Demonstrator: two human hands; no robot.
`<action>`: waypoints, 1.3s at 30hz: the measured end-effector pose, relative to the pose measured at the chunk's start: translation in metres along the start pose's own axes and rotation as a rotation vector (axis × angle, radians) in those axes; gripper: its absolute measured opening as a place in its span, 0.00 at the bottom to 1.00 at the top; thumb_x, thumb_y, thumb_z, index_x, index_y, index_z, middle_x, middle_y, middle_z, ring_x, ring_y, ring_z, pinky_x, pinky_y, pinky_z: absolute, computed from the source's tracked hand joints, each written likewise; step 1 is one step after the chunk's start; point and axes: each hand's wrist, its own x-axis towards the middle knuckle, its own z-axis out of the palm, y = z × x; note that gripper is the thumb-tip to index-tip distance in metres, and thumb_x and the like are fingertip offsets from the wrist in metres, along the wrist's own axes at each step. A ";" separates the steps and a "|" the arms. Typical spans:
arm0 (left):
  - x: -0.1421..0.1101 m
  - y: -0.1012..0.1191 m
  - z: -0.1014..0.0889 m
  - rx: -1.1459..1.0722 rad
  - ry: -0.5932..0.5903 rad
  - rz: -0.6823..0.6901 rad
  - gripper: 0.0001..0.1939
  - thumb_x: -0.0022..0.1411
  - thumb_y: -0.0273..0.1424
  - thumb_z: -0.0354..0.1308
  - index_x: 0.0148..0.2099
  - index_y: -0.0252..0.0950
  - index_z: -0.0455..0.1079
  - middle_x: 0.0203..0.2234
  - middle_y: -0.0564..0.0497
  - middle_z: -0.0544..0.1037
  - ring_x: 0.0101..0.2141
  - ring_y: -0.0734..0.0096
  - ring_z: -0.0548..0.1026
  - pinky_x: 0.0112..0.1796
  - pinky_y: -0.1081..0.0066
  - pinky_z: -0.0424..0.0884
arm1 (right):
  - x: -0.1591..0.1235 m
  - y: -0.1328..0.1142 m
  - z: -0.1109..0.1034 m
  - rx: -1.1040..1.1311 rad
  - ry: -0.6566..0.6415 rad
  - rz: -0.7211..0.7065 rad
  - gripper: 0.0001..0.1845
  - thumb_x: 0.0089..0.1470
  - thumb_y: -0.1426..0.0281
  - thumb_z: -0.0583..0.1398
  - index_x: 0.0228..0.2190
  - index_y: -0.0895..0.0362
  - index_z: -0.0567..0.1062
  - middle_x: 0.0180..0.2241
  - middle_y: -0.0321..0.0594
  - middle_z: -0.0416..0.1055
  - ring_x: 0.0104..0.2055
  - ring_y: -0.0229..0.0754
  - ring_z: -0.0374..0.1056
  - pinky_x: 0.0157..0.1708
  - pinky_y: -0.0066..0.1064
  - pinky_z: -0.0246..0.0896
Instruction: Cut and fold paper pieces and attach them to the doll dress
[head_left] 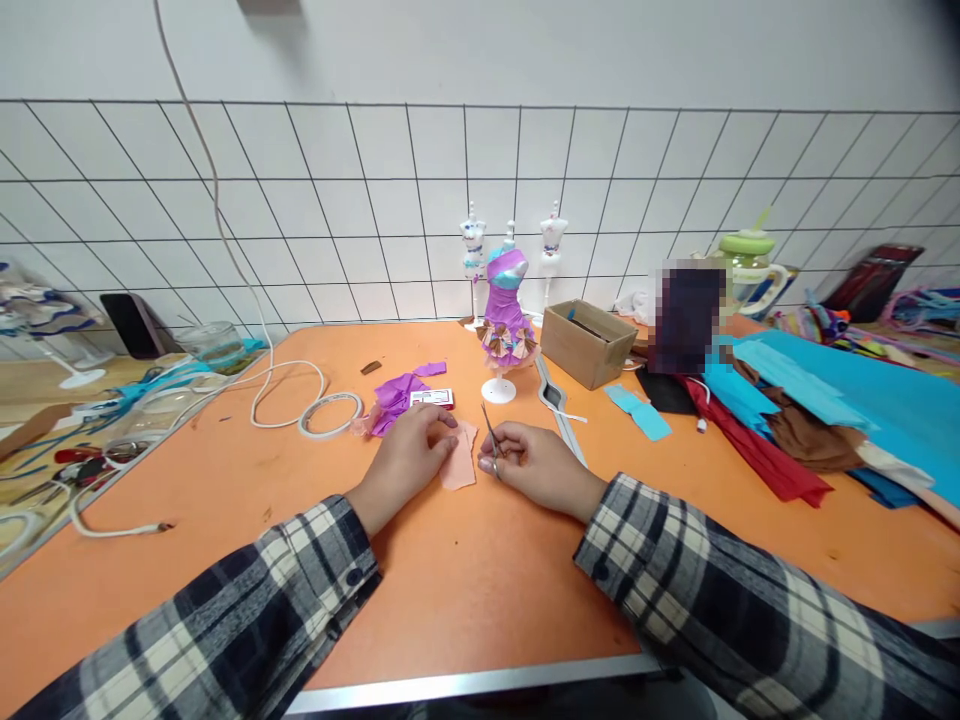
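My right hand (529, 462) grips a small pair of scissors (491, 435) whose blades point up and away from me. Just left of them lies a piece of pale pink crepe paper (459, 472), its edge under the curled fingers of my left hand (416, 450). Beyond my left hand are crumpled purple crepe paper (394, 398) and a small white and red box (432, 399). Straight ahead stands a miniature dress form (508, 330) on a white base, wearing a purple dress with brown and pink ruffles.
A roll of white tape (330, 414) and a white cable (262, 395) lie to the left. A cardboard box (587, 343) stands behind on the right, near blue paper pieces (639, 411). Folded red paper (765, 455) and a brown sheet (814, 432) lie farther right. Two more dress forms (553, 240) stand near the wall.
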 end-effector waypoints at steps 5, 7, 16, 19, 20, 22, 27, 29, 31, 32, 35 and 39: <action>0.010 -0.007 -0.015 0.138 0.119 0.070 0.10 0.61 0.32 0.55 0.45 0.37 0.71 0.42 0.47 0.78 0.45 0.59 0.74 0.47 0.60 0.69 | -0.005 -0.004 -0.001 -0.151 -0.060 -0.163 0.11 0.52 0.64 0.63 0.38 0.53 0.76 0.36 0.36 0.74 0.38 0.39 0.67 0.38 0.29 0.58; 0.017 -0.014 -0.020 0.240 0.145 0.076 0.13 0.64 0.32 0.51 0.48 0.37 0.71 0.45 0.45 0.77 0.47 0.58 0.73 0.49 0.59 0.68 | -0.003 -0.003 0.001 -0.257 -0.085 -0.226 0.14 0.52 0.63 0.64 0.42 0.53 0.75 0.38 0.40 0.72 0.43 0.43 0.65 0.41 0.32 0.58; 0.024 -0.033 -0.021 0.229 -0.059 -0.135 0.19 0.65 0.39 0.51 0.54 0.41 0.73 0.48 0.47 0.79 0.47 0.55 0.76 0.45 0.63 0.70 | 0.035 0.014 0.008 -0.482 -0.009 -0.209 0.15 0.55 0.58 0.60 0.39 0.55 0.73 0.31 0.39 0.66 0.39 0.44 0.61 0.36 0.30 0.52; 0.023 -0.029 -0.021 0.074 -0.050 -0.211 0.21 0.67 0.42 0.47 0.56 0.41 0.72 0.48 0.49 0.80 0.45 0.58 0.77 0.44 0.65 0.72 | 0.036 0.015 0.005 -0.472 -0.015 -0.215 0.15 0.55 0.57 0.60 0.40 0.54 0.73 0.32 0.39 0.66 0.39 0.44 0.62 0.35 0.30 0.52; 0.022 -0.028 -0.021 0.035 -0.053 -0.212 0.22 0.67 0.43 0.47 0.56 0.41 0.72 0.48 0.50 0.79 0.46 0.58 0.77 0.45 0.65 0.72 | 0.035 0.015 0.005 -0.473 -0.019 -0.220 0.15 0.55 0.57 0.60 0.40 0.54 0.73 0.31 0.39 0.66 0.39 0.44 0.62 0.35 0.30 0.52; 0.020 -0.029 -0.021 -0.006 -0.076 -0.172 0.21 0.66 0.42 0.49 0.55 0.41 0.73 0.50 0.50 0.79 0.47 0.58 0.77 0.47 0.65 0.71 | 0.034 0.016 0.004 -0.463 -0.022 -0.225 0.15 0.55 0.57 0.61 0.39 0.54 0.73 0.31 0.39 0.67 0.39 0.44 0.62 0.35 0.30 0.53; 0.013 -0.029 -0.019 0.195 -0.154 0.020 0.19 0.60 0.34 0.55 0.53 0.43 0.74 0.47 0.50 0.80 0.47 0.58 0.77 0.47 0.64 0.71 | 0.032 0.017 0.001 -0.374 -0.011 -0.213 0.13 0.54 0.59 0.61 0.38 0.54 0.73 0.35 0.39 0.71 0.41 0.44 0.64 0.38 0.30 0.55; 0.012 -0.024 -0.020 0.265 -0.118 0.065 0.19 0.61 0.36 0.55 0.54 0.42 0.73 0.51 0.48 0.77 0.51 0.56 0.73 0.52 0.59 0.68 | 0.030 0.016 -0.003 -0.358 0.005 -0.203 0.14 0.54 0.60 0.61 0.40 0.54 0.73 0.36 0.39 0.72 0.41 0.43 0.66 0.38 0.30 0.55; 0.012 -0.019 -0.027 0.289 -0.044 0.093 0.21 0.63 0.39 0.53 0.56 0.40 0.70 0.54 0.47 0.75 0.54 0.56 0.71 0.56 0.56 0.63 | 0.024 0.013 -0.008 -0.351 0.026 -0.195 0.15 0.54 0.59 0.61 0.42 0.53 0.73 0.37 0.38 0.74 0.41 0.43 0.67 0.37 0.30 0.55; 0.013 -0.018 -0.032 0.291 0.009 0.094 0.22 0.64 0.40 0.51 0.57 0.40 0.69 0.54 0.47 0.75 0.53 0.57 0.71 0.57 0.55 0.62 | 0.020 0.010 -0.011 -0.345 0.036 -0.188 0.15 0.54 0.58 0.61 0.42 0.52 0.73 0.37 0.37 0.74 0.40 0.43 0.68 0.36 0.30 0.55; 0.023 -0.032 -0.057 0.340 0.212 0.037 0.21 0.67 0.40 0.46 0.55 0.38 0.70 0.51 0.46 0.77 0.52 0.58 0.72 0.52 0.60 0.67 | 0.004 0.002 -0.017 -0.301 0.052 -0.136 0.16 0.55 0.57 0.60 0.42 0.52 0.73 0.35 0.36 0.74 0.36 0.40 0.68 0.33 0.29 0.54; 0.045 -0.084 -0.088 0.533 0.213 -0.020 0.23 0.67 0.36 0.42 0.58 0.33 0.68 0.53 0.39 0.74 0.54 0.50 0.69 0.54 0.55 0.64 | -0.011 -0.007 -0.013 -0.261 -0.005 -0.096 0.12 0.55 0.58 0.60 0.39 0.52 0.73 0.28 0.33 0.71 0.29 0.37 0.66 0.28 0.27 0.51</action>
